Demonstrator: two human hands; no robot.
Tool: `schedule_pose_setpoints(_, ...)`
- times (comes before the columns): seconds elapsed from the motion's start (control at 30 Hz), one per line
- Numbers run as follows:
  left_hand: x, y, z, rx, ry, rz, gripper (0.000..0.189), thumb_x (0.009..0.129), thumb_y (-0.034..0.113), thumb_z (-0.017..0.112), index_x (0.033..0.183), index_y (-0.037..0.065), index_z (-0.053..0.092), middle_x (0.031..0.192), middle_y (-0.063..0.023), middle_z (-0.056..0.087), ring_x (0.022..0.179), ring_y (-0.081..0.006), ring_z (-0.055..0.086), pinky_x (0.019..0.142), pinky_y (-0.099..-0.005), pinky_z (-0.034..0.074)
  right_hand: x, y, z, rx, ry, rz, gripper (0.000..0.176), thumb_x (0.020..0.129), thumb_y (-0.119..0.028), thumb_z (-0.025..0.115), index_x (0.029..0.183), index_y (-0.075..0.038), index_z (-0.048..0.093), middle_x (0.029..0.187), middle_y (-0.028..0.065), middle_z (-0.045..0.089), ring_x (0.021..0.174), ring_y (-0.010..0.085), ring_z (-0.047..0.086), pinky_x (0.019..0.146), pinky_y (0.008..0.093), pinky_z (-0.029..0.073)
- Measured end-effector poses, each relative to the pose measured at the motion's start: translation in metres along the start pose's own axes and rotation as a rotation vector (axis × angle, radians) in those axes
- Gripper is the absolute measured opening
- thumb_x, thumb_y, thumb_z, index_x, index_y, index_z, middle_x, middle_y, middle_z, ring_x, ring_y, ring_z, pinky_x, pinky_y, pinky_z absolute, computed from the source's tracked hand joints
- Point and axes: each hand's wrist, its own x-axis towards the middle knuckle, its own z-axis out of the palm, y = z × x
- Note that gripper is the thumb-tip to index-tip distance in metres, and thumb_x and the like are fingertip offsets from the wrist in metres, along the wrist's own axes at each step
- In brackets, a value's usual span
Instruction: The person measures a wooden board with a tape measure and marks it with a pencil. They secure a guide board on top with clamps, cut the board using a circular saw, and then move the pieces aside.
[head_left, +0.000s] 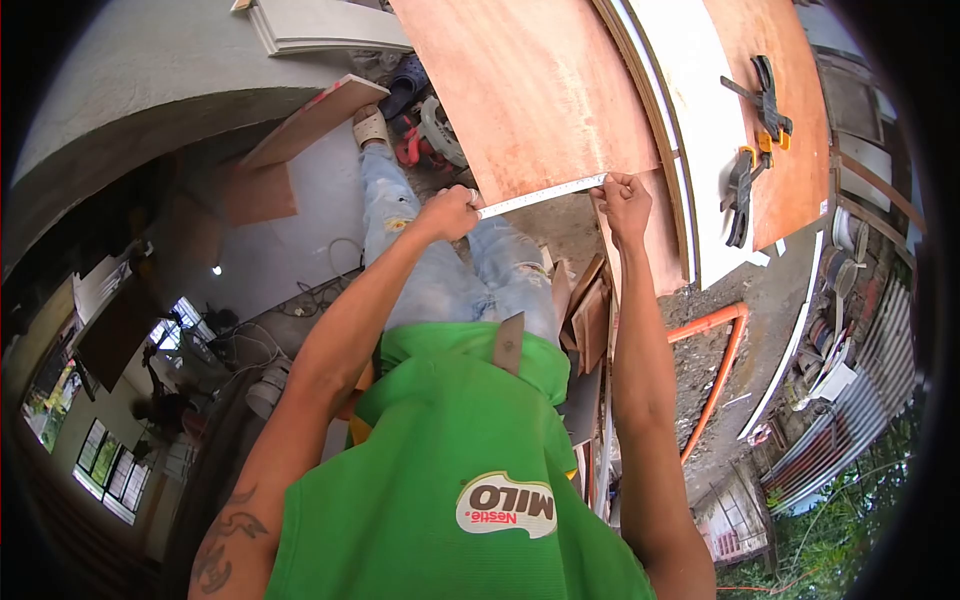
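Note:
A reddish plywood sheet [540,90] lies in front of me, its near edge at about waist height. A pale measuring tape [545,194] is stretched along that near edge. My left hand [450,212] grips the tape's left end just off the sheet's left corner. My right hand [622,200] pinches the tape's other end against the sheet's right corner. Both arms reach forward over my green shirt and jeans.
To the right, a white panel [690,120] and another plywood board [790,170] carry black-and-orange clamps [757,140]. A red power saw [428,135] sits on the floor by my sandalled foot [370,126]. An orange pipe [722,350] and wood offcuts [588,310] lie below.

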Motion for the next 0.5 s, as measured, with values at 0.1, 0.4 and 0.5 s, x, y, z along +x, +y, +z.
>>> schedule_pose_setpoints(0.1, 0.004, -0.003, 0.003, 0.032, 0.003, -0.007, 0.018, 0.081, 0.011, 0.062, 0.091, -0.001, 0.072, 0.078, -0.0147, 0.071, 0.075, -0.0241, 0.069, 0.072, -0.0357, 0.052, -0.002, 0.013, 0.002, 0.001, -0.028, -0.055, 0.014, 0.092, -0.006, 0.059, 0.101, 0.005, 0.058, 0.079, 0.0094, 0.068, 0.070, 0.0135, 0.068, 0.050, 0.0206, 0.044)
schedule_pose_setpoints(0.4, 0.001, -0.001, 0.005, 0.034, 0.004, -0.022, 0.019, 0.081, 0.013, 0.061, 0.089, 0.000, 0.072, 0.079, -0.0151, 0.071, 0.077, -0.0259, 0.069, 0.073, -0.0371, 0.052, -0.003, 0.019, 0.004, -0.010, -0.045, -0.057, 0.014, 0.093, -0.008, 0.060, 0.099, 0.005, 0.059, 0.079, 0.0086, 0.068, 0.073, 0.0150, 0.069, 0.057, 0.0231, 0.049)
schedule_pose_setpoints(0.5, 0.002, 0.001, 0.007, 0.062, 0.033, -0.026, 0.018, 0.081, 0.014, 0.062, 0.088, 0.000, 0.072, 0.080, -0.0170, 0.071, 0.079, -0.0286, 0.069, 0.074, -0.0384, 0.053, -0.002, 0.021, 0.006, 0.002, -0.031, -0.097, 0.014, 0.093, -0.007, 0.060, 0.099, 0.005, 0.059, 0.079, 0.0089, 0.068, 0.072, 0.0156, 0.069, 0.060, 0.0237, 0.051)
